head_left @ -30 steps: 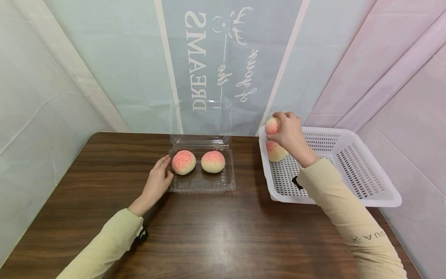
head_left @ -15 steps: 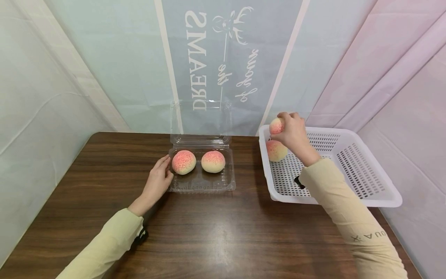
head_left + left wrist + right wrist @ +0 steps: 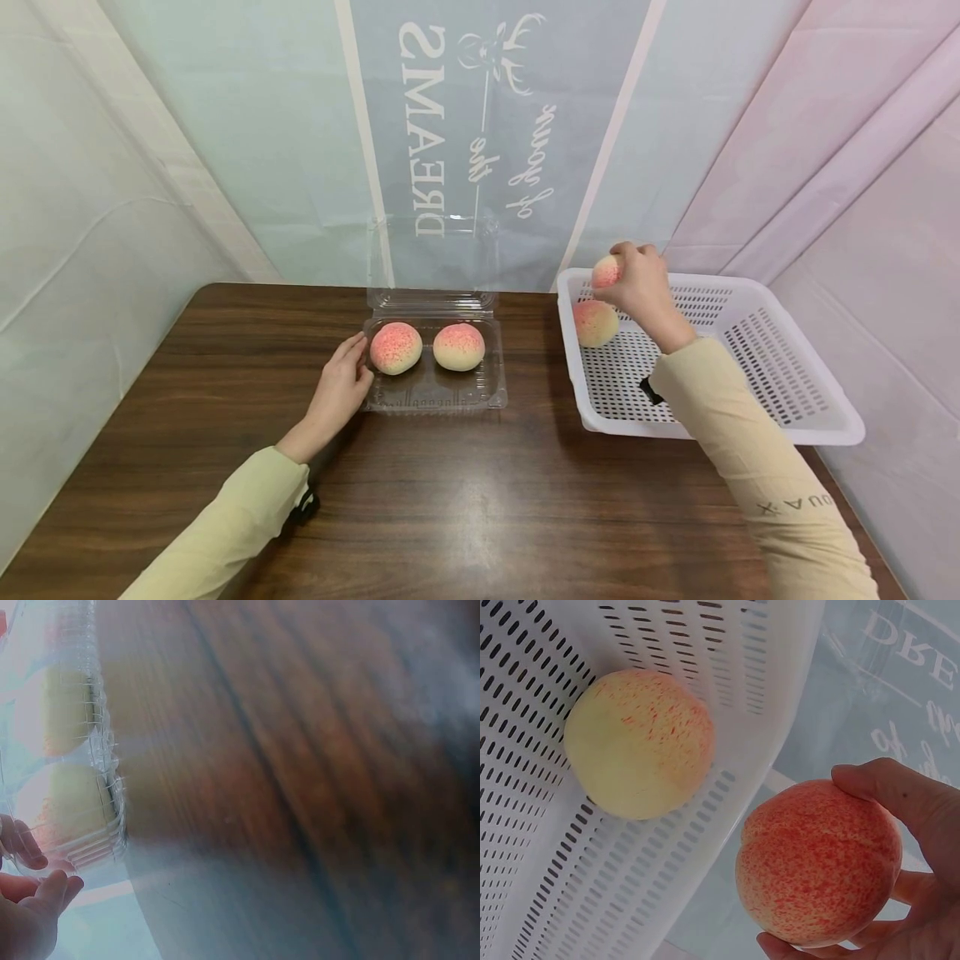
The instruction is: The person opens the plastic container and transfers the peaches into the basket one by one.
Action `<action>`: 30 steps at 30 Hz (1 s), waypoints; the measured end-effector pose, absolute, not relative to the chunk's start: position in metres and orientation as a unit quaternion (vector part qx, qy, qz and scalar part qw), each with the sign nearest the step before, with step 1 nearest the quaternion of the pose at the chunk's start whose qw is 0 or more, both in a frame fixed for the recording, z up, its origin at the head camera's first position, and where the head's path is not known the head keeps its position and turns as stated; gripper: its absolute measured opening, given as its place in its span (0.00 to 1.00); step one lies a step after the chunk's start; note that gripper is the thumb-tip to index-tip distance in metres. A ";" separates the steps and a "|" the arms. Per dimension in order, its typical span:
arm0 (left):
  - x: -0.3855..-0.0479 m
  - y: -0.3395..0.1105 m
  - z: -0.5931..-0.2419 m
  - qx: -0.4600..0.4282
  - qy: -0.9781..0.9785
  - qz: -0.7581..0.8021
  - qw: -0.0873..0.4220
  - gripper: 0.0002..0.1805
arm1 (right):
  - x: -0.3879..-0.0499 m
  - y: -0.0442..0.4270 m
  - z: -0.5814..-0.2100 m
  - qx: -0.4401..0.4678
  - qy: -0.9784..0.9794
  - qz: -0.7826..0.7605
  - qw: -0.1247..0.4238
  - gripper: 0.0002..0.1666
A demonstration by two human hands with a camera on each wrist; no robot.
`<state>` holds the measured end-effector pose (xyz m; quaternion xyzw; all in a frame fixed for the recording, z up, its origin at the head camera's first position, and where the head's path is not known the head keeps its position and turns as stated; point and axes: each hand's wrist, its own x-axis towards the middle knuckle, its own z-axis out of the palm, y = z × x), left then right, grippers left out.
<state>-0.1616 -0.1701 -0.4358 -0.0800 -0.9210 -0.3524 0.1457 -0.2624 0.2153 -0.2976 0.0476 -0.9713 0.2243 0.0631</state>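
My right hand [image 3: 640, 287] holds a pink and cream peach [image 3: 607, 272] over the back left part of the white basket [image 3: 576, 392]. In the right wrist view, thumb and fingers curl round this peach [image 3: 819, 862]. A second peach [image 3: 596, 323] lies in the basket's left side. Two more peaches, one left [image 3: 396, 348] and one right [image 3: 459, 347], sit side by side in the clear plastic box [image 3: 427, 402], whose lid [image 3: 433, 258] stands raised behind. My left hand [image 3: 339, 394] touches the box's left edge, and the left wrist view shows thumb and fingertips at its rim.
The brown wooden table [image 3: 450, 500] carries both containers, the box at the middle back and the basket at the right. A printed cloth [image 3: 300, 125] hangs right behind the table, with pale cloth at both sides.
My right hand has moved a little to the right with its peach, from the basket's left rim to over its inside. The left hand, box and other peaches have stayed in place.
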 end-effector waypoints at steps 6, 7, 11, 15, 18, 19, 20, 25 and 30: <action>-0.162 -0.170 -0.436 -0.080 -0.921 -0.350 0.149 0.25 | -0.264 0.219 -0.298 0.034 -0.973 0.221 0.052 0.40; -0.162 -0.170 -0.436 -0.080 -0.921 -0.350 0.150 0.25 | -0.264 0.220 -0.298 0.032 -0.973 0.221 0.051 0.40; -0.161 -0.171 -0.436 -0.080 -0.920 -0.352 0.150 0.25 | -0.266 0.223 -0.298 0.021 -0.974 0.222 0.046 0.40; -0.161 -0.171 -0.436 -0.080 -0.920 -0.354 0.149 0.25 | -0.267 0.227 -0.299 0.011 -0.974 0.224 0.040 0.41; -0.161 -0.170 -0.436 -0.079 -0.921 -0.353 0.147 0.24 | -0.268 0.230 -0.300 0.004 -0.974 0.224 0.038 0.41; -0.161 -0.170 -0.436 -0.079 -0.921 -0.353 0.146 0.24 | -0.268 0.231 -0.301 0.002 -0.974 0.223 0.037 0.41; -0.161 -0.170 -0.436 -0.078 -0.921 -0.353 0.145 0.24 | -0.268 0.232 -0.301 0.000 -0.974 0.222 0.037 0.41; -0.161 -0.170 -0.436 -0.076 -0.921 -0.356 0.142 0.25 | -0.269 0.235 -0.303 -0.006 -0.975 0.220 0.035 0.41; -0.161 -0.170 -0.436 -0.077 -0.921 -0.354 0.145 0.25 | -0.270 0.238 -0.304 -0.014 -0.974 0.225 0.029 0.42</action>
